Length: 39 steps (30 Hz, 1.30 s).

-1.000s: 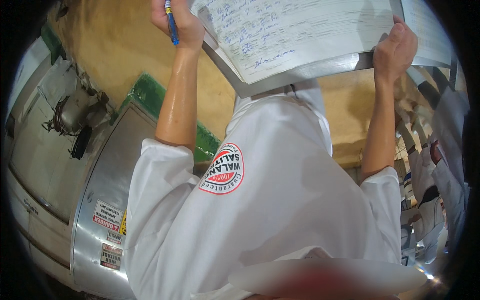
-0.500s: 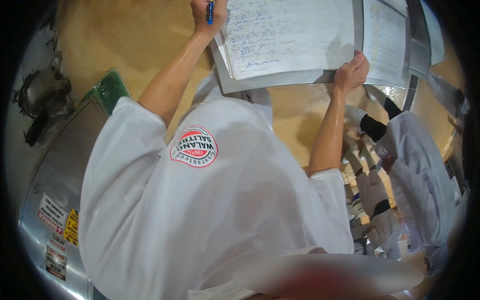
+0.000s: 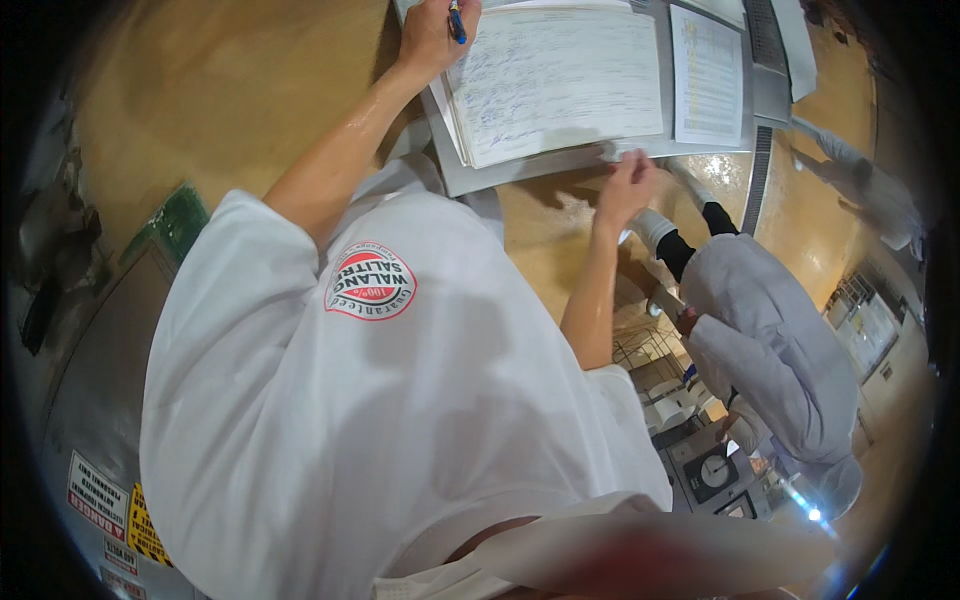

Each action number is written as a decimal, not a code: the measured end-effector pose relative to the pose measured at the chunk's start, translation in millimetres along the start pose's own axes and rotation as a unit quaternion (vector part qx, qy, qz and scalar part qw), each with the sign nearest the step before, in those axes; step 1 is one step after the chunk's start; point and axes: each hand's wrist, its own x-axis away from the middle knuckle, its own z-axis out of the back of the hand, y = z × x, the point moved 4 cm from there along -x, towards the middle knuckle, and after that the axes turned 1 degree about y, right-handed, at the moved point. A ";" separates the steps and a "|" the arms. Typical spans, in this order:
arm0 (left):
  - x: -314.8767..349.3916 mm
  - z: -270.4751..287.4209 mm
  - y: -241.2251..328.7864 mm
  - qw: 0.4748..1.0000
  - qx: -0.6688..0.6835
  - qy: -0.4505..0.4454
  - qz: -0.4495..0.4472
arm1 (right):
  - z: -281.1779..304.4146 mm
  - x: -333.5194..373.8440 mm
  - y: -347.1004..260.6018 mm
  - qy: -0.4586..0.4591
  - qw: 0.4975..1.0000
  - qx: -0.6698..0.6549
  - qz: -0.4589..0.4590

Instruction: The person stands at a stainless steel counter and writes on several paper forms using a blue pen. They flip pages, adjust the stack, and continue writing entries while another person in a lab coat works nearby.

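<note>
My left hand (image 3: 428, 42) is closed around a blue pen (image 3: 457, 24) at the left side of a stack of papers (image 3: 565, 85). The top sheet is a printed form, with blue handwriting mostly on its left part. The stack lies on a grey metal table (image 3: 470, 180). A second printed sheet (image 3: 708, 80) lies to its right on the same table. Just off the table's near edge is my right hand (image 3: 625, 190), its fingers partly curled and smeared by motion. Whether anything is between them I cannot make out.
A person in a white coat (image 3: 770, 320) is close on my right; another person (image 3: 870, 190) is farther off. At left stand a metal cabinet (image 3: 100, 390) with warning labels and a green block (image 3: 175, 225). A wire rack (image 3: 648, 345) is at right.
My right hand has come off the table's near edge and moved left and toward me. The view has turned, and more of the person at right shows. My left hand still holds the pen.
</note>
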 end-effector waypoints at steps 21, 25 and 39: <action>-46.8 -41.2 31.7 0.964 -0.029 -0.159 -0.212 | -38.7 58.1 -67.4 -0.191 0.898 -0.242 -0.315; -52.1 -51.9 24.0 0.969 -0.040 -0.150 -0.193 | -51.2 58.9 -73.9 -0.199 0.894 -0.253 -0.310; -61.6 -67.9 2.7 0.946 -0.154 -0.178 -0.223 | -69.4 94.2 -73.1 -0.207 0.789 -0.415 -0.402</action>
